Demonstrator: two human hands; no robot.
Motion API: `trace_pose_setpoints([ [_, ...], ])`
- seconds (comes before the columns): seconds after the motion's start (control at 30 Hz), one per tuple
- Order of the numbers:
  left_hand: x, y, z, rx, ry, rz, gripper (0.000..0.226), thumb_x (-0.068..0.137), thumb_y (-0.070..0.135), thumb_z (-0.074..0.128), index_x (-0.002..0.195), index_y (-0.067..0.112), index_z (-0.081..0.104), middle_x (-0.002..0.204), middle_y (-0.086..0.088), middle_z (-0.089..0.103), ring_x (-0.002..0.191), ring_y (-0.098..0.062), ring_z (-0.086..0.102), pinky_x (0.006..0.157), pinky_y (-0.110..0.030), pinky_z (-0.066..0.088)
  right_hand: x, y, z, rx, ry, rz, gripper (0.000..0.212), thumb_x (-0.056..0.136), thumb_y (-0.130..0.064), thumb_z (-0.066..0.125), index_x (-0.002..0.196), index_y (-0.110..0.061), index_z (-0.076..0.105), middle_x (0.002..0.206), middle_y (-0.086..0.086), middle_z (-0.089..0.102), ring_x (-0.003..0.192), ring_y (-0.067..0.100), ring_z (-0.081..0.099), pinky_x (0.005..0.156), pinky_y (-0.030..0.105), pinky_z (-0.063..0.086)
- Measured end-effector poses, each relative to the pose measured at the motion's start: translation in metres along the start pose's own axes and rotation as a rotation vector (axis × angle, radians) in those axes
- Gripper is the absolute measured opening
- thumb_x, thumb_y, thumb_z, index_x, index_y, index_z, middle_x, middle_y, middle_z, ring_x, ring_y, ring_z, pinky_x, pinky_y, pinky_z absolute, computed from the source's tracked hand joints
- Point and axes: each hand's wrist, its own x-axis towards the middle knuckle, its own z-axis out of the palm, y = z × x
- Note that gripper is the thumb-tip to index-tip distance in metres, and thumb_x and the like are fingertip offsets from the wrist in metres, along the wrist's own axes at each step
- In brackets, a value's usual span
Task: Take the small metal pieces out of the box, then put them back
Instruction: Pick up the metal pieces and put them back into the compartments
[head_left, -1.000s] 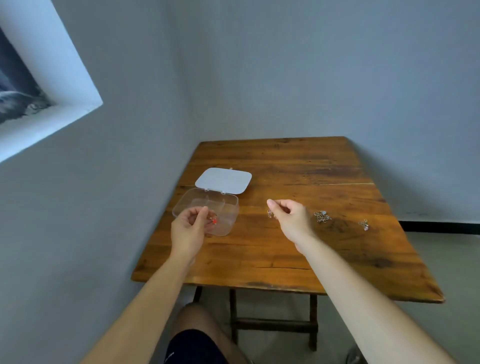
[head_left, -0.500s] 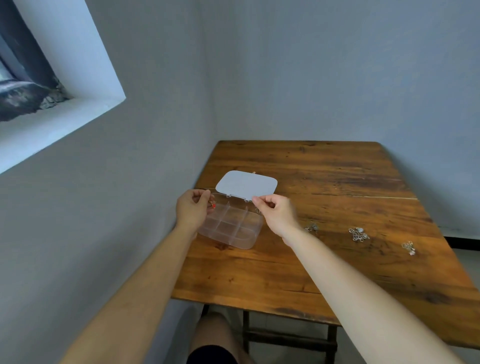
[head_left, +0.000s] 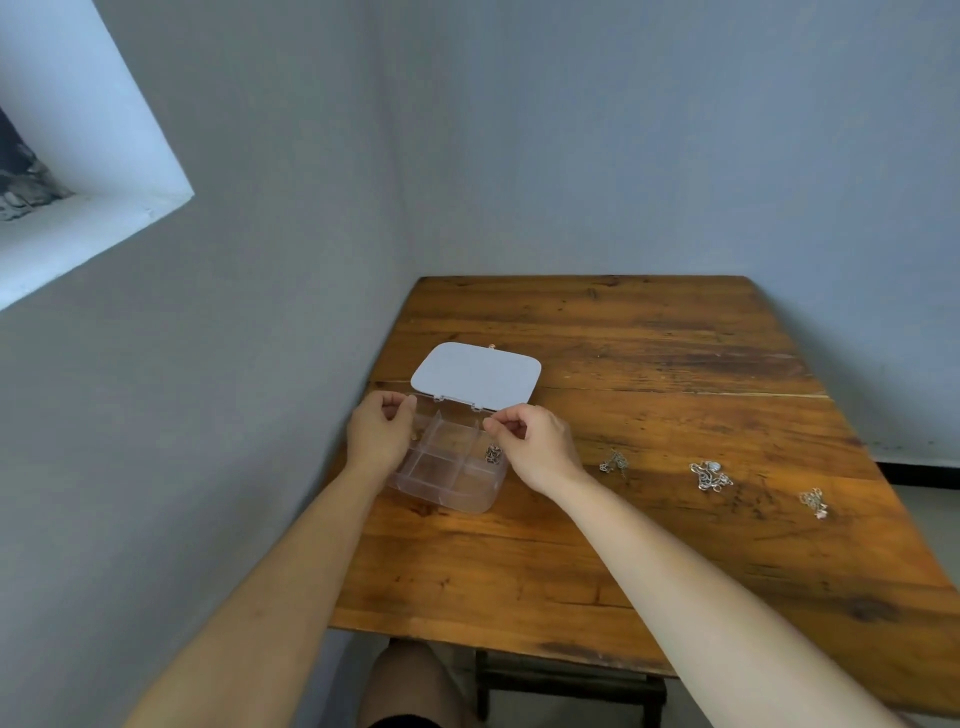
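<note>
A clear plastic box (head_left: 470, 500) with several compartments sits near the left edge of the wooden table (head_left: 649, 545), its white lid (head_left: 475, 375) folded open behind it. My left hand (head_left: 378, 432) grips the box's left rim. Over the box's right side my right hand (head_left: 537, 442) has its fingertips pinched. A small metal piece (head_left: 492, 453) hangs just beneath them, inside a right-hand compartment. Three more metal pieces lie on the table to the right: one close by (head_left: 614, 461), one in the middle (head_left: 709, 475), one farthest out (head_left: 814, 502).
Grey walls meet behind the table's far and left sides. A white window recess (head_left: 93, 208) is set in the left wall. My knee (head_left: 410, 680) and a dark stool rail (head_left: 571, 686) show under the table's front edge.
My right hand carried a metal piece left from the table to the box and lowered it into a compartment. My left hand shifted onto the box's left rim. The camera turned left.
</note>
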Motion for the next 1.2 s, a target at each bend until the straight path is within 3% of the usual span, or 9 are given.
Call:
trace_pose_setpoints([
  [0.23,-0.027,0.026,0.011,0.001,-0.013,0.099,0.016,0.095,0.035,0.059,0.103,0.023,0.066,0.102,0.004,0.068,0.097,-0.017,0.064,0.087,-0.04,0.055,-0.024,0.01,-0.039,0.029,0.078,-0.003,0.022,0.095,-0.035,0.063,0.113,-0.024,0.069,0.108,-0.009,0.066,0.098,0.006,0.059,0.086,0.027,0.051],
  [0.33,-0.058,0.046,0.033,-0.104,-0.037,0.158,0.011,0.095,0.027,0.061,0.097,0.017,0.067,0.094,0.007,0.068,0.091,-0.012,0.065,0.071,-0.022,0.049,-0.045,0.027,-0.068,0.025,0.136,0.022,0.023,0.096,-0.034,0.061,0.116,-0.024,0.067,0.109,-0.01,0.065,0.1,0.006,0.059,0.086,0.025,0.05],
  [0.47,-0.101,0.064,0.073,-0.215,-0.158,0.221,0.011,0.095,0.025,0.06,0.092,0.017,0.066,0.079,0.004,0.065,0.072,-0.012,0.062,0.058,-0.02,0.048,-0.076,0.068,-0.106,-0.067,0.243,0.092,0.028,0.097,-0.038,0.058,0.122,-0.025,0.064,0.119,-0.005,0.059,0.106,0.01,0.058,0.09,0.029,0.049],
  [0.57,-0.124,0.065,0.106,-0.068,-0.248,0.304,0.014,0.097,0.026,0.061,0.106,0.017,0.067,0.092,0.006,0.066,0.089,-0.012,0.063,0.071,-0.018,0.047,-0.097,0.101,-0.132,-0.155,0.347,0.194,0.037,0.095,-0.041,0.061,0.128,-0.022,0.06,0.128,0.001,0.054,0.114,0.018,0.056,0.09,0.029,0.045],
  [0.7,-0.135,0.056,0.145,0.076,-0.366,0.282,0.035,0.095,0.032,0.064,0.125,0.013,0.063,0.112,-0.001,0.067,0.1,-0.016,0.062,0.084,-0.029,0.054,-0.117,0.133,-0.163,-0.347,0.537,0.382,0.062,0.087,-0.057,0.064,0.135,-0.021,0.053,0.129,0.01,0.051,0.118,0.03,0.053,0.098,0.045,0.047],
  [0.8,-0.134,0.047,0.167,0.235,-0.361,0.299,0.049,0.094,0.04,0.063,0.134,0.013,0.059,0.129,-0.009,0.061,0.115,-0.024,0.057,0.1,-0.041,0.051,-0.125,0.152,-0.175,-0.452,0.607,0.442,0.074,0.085,-0.059,0.064,0.143,-0.015,0.047,0.129,0.016,0.049,0.116,0.035,0.051,0.098,0.046,0.043],
  [0.87,-0.133,0.047,0.178,0.321,-0.323,0.3,0.057,0.094,0.046,0.061,0.141,0.013,0.055,0.136,-0.009,0.054,0.126,-0.027,0.049,0.106,-0.04,0.045,-0.126,0.161,-0.177,-0.544,0.613,0.435,0.077,0.088,-0.059,0.061,0.146,-0.012,0.043,0.124,0.017,0.05,0.114,0.034,0.05,0.098,0.046,0.041],
  [1.03,-0.135,0.048,0.191,0.468,-0.198,0.316,0.059,0.092,0.054,0.06,0.138,0.018,0.06,0.13,-0.006,0.056,0.121,-0.026,0.05,0.098,-0.038,0.046,-0.123,0.165,-0.174,-0.667,0.562,0.457,0.066,0.095,-0.059,0.047,0.141,-0.012,0.053,0.122,0.015,0.055,0.114,0.031,0.052,0.099,0.046,0.039],
  [1.2,-0.139,0.043,0.193,0.398,-0.147,0.375,0.033,0.094,0.043,0.062,0.118,0.022,0.074,0.119,-0.004,0.066,0.113,-0.025,0.054,0.091,-0.036,0.047,-0.121,0.173,-0.169,-0.593,0.6,0.309,0.04,0.095,-0.041,0.061,0.117,-0.009,0.07,0.104,0.016,0.068,0.099,0.034,0.063,0.089,0.048,0.048],
])
